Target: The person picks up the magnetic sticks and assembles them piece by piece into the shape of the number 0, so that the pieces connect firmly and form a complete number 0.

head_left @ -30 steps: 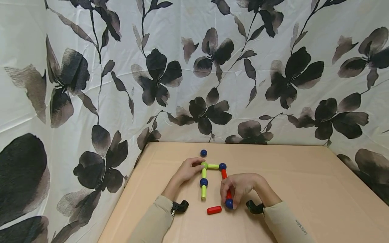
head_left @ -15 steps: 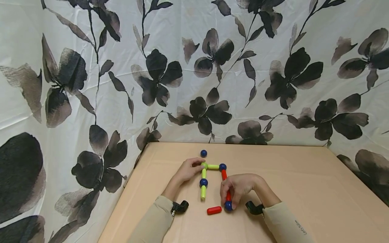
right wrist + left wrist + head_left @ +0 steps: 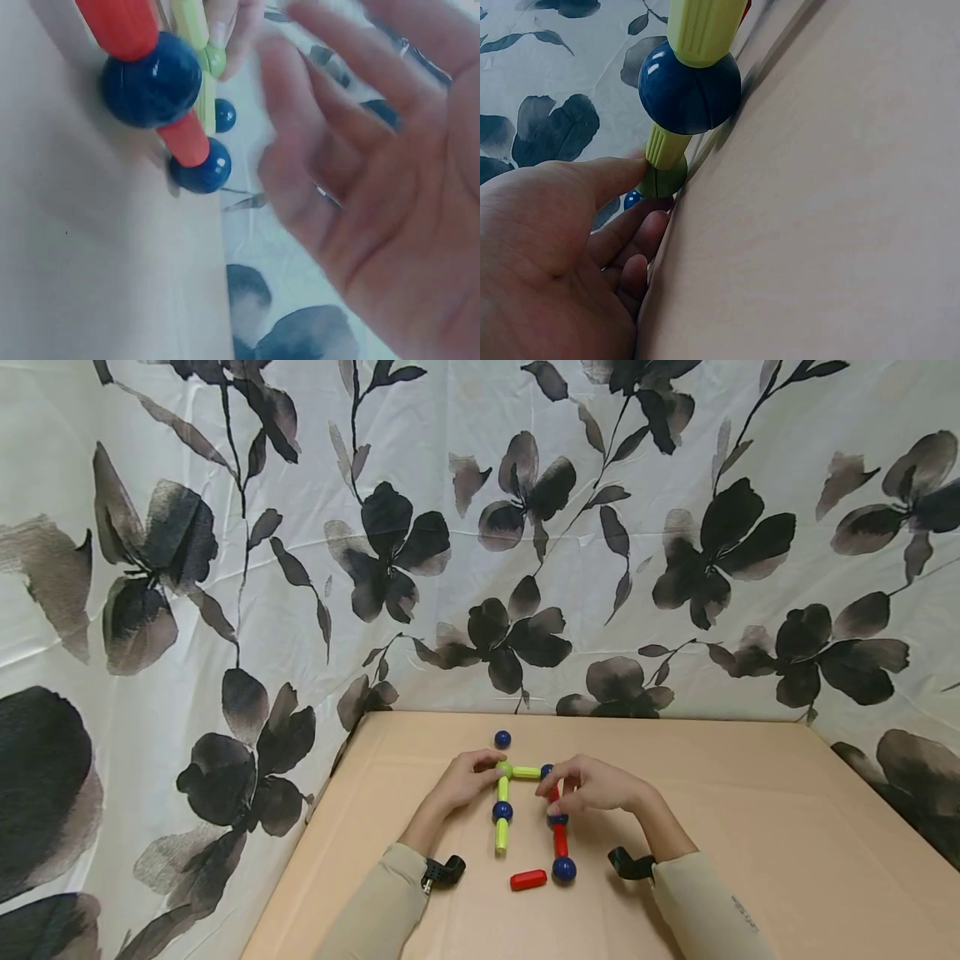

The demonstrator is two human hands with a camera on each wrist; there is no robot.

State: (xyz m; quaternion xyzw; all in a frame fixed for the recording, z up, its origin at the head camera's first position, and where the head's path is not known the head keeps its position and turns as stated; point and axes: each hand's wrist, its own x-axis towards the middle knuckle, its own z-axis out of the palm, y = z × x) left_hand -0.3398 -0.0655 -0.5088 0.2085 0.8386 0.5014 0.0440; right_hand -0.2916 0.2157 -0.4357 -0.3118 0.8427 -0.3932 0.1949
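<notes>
A chain of toy construction rods and balls lies on the table. My left hand (image 3: 465, 777) pinches the green ball (image 3: 667, 178) at its upper left corner between thumb and fingers. From that ball a green rod (image 3: 527, 772) runs right to a blue ball, and another runs down to a blue ball (image 3: 502, 812) with a further green rod (image 3: 502, 838) below. On the right side, red rods (image 3: 560, 839) and blue balls run down to an end blue ball (image 3: 564, 870). Over this side hovers my right hand (image 3: 600, 783), fingers loosely bent, apart from the pieces in the right wrist view.
A loose red rod (image 3: 528, 880) lies left of the end blue ball. Behind the chain sits a single blue ball (image 3: 502, 740). The tan tabletop (image 3: 735, 827) ends at a floral curtain (image 3: 480, 543) at the back.
My right hand has let go of the lower red rod and blue ball and risen toward the upper right corner. The right side was straightened slightly before that. My left hand stays put.
</notes>
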